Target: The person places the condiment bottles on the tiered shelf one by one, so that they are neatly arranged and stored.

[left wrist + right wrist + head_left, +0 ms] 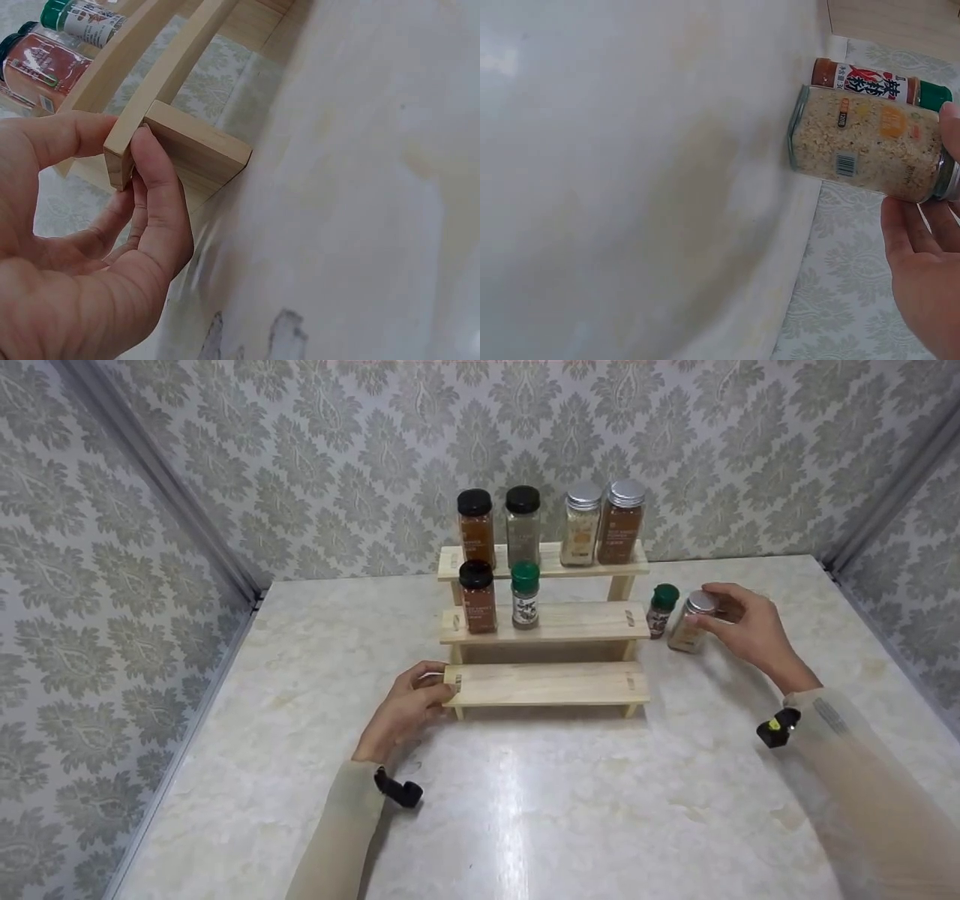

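Note:
My left hand (405, 705) pinches the left end of the lowest step of a three-step wooden spice rack (547, 686); the left wrist view shows thumb and fingers on both faces of that board (139, 124). To the right of the rack, my right hand (754, 630) grips a silver-lidded glass spice jar (688, 631) near its top. Pale granules fill this jar in the right wrist view. Just left of it stands a small green-capped spice bottle (661, 611) with reddish contents. Whether the held jar touches the table is hard to tell.
Two black-lidded jars (523, 529) and two silver-lidded jars (619, 525) stand on the top step. A black-lidded jar (478, 600) and a green-capped bottle (526, 596) share the middle step. Patterned walls (360, 472) enclose the pale table (570, 810).

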Available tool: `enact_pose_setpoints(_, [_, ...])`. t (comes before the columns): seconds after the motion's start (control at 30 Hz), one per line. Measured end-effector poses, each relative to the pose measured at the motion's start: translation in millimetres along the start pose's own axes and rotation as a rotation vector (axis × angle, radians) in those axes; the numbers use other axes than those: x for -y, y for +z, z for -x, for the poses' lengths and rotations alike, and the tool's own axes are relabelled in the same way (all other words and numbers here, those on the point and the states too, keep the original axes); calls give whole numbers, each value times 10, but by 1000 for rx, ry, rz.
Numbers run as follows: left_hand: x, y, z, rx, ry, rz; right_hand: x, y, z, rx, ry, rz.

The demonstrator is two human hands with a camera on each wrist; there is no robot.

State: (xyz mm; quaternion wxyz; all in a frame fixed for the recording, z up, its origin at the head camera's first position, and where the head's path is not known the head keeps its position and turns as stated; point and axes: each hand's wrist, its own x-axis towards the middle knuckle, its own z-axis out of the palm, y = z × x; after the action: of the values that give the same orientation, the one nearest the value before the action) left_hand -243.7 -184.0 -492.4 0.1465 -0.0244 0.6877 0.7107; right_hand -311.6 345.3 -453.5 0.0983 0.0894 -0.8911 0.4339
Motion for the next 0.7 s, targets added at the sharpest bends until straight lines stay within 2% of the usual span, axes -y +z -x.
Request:
enact_pose_setpoints(0.13, [0, 6, -2, 8, 2, 20, -12, 1, 15, -17, -14, -22])
enact_pose_setpoints(0.37, [-2, 8, -7, 20, 21, 38, 27, -17, 3, -37, 1, 13])
enact_pose_setpoints(0.7, [24, 8, -24, 23, 24, 43, 188, -93, 85, -82, -5, -2])
